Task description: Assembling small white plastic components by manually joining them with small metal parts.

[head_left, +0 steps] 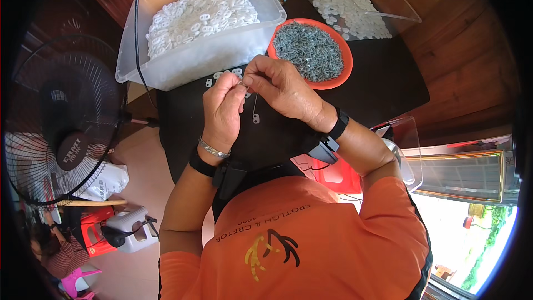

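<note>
1. Left hand [223,105] and right hand [276,86], mid-frame, pinch shut on one small white plastic clip [240,80] – fingertips meeting for control.
2. A thin metal pin [255,108] dangles beneath.
3. Orange bowl of grey metal pieces [311,50] sits upper centre (within reach).

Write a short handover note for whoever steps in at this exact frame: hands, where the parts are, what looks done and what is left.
Left hand: fingertips pinched on a small white plastic piece, over the black table.
Right hand: fingertips meet the left at that piece; a thin metal pin seems to be between them, too small to be sure.
Parts: clear tub of white pieces at upper left, orange bowl of grey metal bits beside the right hand, clear tray with more white pieces behind it.
Done: one white piece with a wire lies below the hands; a few loose pieces by the tub.
Left: tub and bowl are both very full.
</note>
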The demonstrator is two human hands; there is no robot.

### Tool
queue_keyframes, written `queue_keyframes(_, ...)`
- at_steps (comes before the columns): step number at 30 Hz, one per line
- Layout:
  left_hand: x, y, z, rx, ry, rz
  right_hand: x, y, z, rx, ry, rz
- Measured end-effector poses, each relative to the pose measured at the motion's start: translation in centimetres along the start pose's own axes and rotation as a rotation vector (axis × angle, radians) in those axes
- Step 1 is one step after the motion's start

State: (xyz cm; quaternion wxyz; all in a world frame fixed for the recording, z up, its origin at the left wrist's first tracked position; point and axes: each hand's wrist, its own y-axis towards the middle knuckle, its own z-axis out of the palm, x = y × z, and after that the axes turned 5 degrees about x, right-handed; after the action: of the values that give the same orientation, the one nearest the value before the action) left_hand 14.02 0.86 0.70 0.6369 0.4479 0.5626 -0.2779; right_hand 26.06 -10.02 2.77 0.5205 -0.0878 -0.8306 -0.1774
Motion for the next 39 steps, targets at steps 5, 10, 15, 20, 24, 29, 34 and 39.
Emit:
queue_keyframes(5,0.2,-0.1,0.1,-0.013,-0.068,-0.002,-0.2,-0.1,0.4,-0.009,0.090,-0.007)
queue_keyframes(10,0.3,0.6,-0.3,-0.060,-0.080,-0.001,-1.0,0.5,-0.1,-0.054,0.196,-0.023)
queue_keyframes(15,0.3,1.2,-1.8,-0.196,-0.113,0.011,-1.5,0.6,-2.6,-0.302,-0.036,-0.088)
queue_keyframes(20,0.0,1.0,-2.4,-0.271,-0.141,0.077,-0.1,0.9,-3.3,-0.180,-0.313,-0.030)
queue_keyframes(24,-0.1,1.3,-3.1,-0.404,-0.210,0.141,-0.3,1.8,-1.5,-0.061,-0.624,-0.256)
queue_keyframes(29,0.0,1.3,-3.5,-0.482,-0.278,0.200,0.1,3.1,1.5,0.116,-0.667,-0.278)
queue_keyframes(34,-0.2,1.4,-3.6,-0.471,-0.315,0.183,-0.3,3.2,4.2,0.245,-0.719,-0.364)
queue_keyframes(39,-0.3,1.4,-3.4,-0.439,-0.334,0.186,-0.6,3.1,5.0,0.256,-0.807,-0.338)
